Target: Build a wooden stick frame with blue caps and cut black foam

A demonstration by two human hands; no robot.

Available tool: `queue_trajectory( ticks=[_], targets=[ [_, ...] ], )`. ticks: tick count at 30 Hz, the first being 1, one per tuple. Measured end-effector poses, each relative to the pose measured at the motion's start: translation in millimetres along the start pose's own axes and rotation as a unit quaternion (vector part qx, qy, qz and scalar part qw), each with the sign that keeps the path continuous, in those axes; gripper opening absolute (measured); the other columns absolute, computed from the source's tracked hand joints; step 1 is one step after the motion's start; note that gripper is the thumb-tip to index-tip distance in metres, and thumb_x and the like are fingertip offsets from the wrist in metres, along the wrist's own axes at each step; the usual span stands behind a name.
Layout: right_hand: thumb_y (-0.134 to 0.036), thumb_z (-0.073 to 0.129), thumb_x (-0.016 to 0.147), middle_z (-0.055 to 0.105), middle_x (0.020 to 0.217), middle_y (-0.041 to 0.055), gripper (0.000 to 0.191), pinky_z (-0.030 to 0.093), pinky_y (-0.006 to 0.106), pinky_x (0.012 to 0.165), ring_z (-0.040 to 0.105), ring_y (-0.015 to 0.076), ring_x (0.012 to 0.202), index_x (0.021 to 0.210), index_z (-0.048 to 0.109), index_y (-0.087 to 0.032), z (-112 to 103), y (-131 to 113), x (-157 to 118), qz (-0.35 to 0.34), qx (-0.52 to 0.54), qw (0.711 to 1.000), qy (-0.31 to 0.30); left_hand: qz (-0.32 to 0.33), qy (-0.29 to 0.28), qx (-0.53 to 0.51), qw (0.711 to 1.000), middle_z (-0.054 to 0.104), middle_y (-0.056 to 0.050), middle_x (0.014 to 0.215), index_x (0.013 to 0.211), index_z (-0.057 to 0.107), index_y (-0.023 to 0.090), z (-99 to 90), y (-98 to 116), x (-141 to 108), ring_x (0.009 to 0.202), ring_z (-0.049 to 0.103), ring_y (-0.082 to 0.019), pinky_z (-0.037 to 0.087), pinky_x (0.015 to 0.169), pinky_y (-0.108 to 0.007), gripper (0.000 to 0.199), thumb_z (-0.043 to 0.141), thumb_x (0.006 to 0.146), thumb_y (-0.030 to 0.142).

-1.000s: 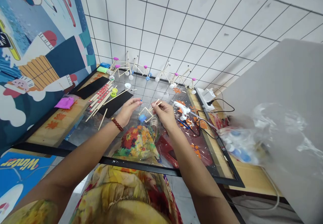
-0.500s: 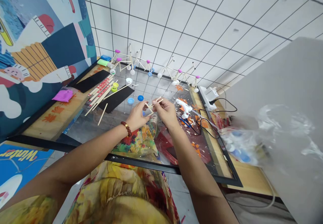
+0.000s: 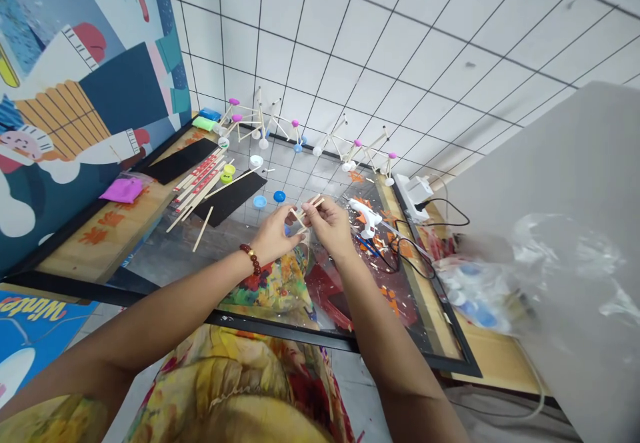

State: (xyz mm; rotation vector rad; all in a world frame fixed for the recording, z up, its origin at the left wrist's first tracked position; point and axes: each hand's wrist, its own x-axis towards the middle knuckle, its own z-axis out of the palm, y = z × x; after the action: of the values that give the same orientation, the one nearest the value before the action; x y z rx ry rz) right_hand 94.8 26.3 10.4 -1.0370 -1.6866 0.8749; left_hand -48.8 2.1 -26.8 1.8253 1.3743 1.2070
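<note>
Above the glass tabletop, both my hands are closed on a small frame of pale wooden sticks (image 3: 299,219). My left hand (image 3: 273,235), with a beaded bracelet at the wrist, pinches its left side. On the other side, the thumb and fingers of my right hand (image 3: 330,226) grip it, and stick ends poke out past them. My fingers hide part of the frame. Just beyond my left hand lie a dark blue bottle cap (image 3: 279,196) and a light blue bottle cap (image 3: 259,202). To the right of my right hand rests a white glue gun (image 3: 366,218).
Along the back edge stand several stick figures (image 3: 260,120) with caps and pink clay. Loose sticks (image 3: 203,230) and red-marked sticks (image 3: 203,176) lie left, by a black sheet (image 3: 235,196). A power strip (image 3: 413,196) with a black cord (image 3: 400,246) is at right.
The stick frame has tilted slightly between my hands, and both keep their grip. The whole view has shifted a little; the things on the table lie as before.
</note>
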Motion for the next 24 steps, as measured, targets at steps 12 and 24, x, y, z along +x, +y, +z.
queue_trajectory(
  ticks=[12,24],
  targets=[
    [-0.038,0.061,0.084,0.051,0.061,-0.0037,0.023,0.035,0.023,0.05,0.042,0.0097,0.052,0.072,0.057,-0.019,0.5,-4.9,-3.0,-0.025,-0.019,1.0,-0.002,0.013,-0.009,-0.008,1.0,0.065,-0.003,0.093,0.107,0.054,0.019,0.0,1.3,-0.1,0.086,0.062,-0.019,0.049,0.078,-0.033,0.044,0.071,0.066,0.016],
    [-0.038,0.055,0.088,0.058,0.065,-0.0013,0.021,0.042,0.025,0.057,0.053,0.0127,0.057,0.078,0.059,-0.02,-2.6,-1.1,-2.2,-0.043,-0.088,0.995,0.005,0.007,-0.011,-0.007,1.0,0.065,-0.005,0.094,0.11,0.054,0.02,-0.9,0.6,-0.6,0.085,0.061,-0.02,0.048,0.077,-0.034,0.047,0.071,0.067,0.018]
  ],
)
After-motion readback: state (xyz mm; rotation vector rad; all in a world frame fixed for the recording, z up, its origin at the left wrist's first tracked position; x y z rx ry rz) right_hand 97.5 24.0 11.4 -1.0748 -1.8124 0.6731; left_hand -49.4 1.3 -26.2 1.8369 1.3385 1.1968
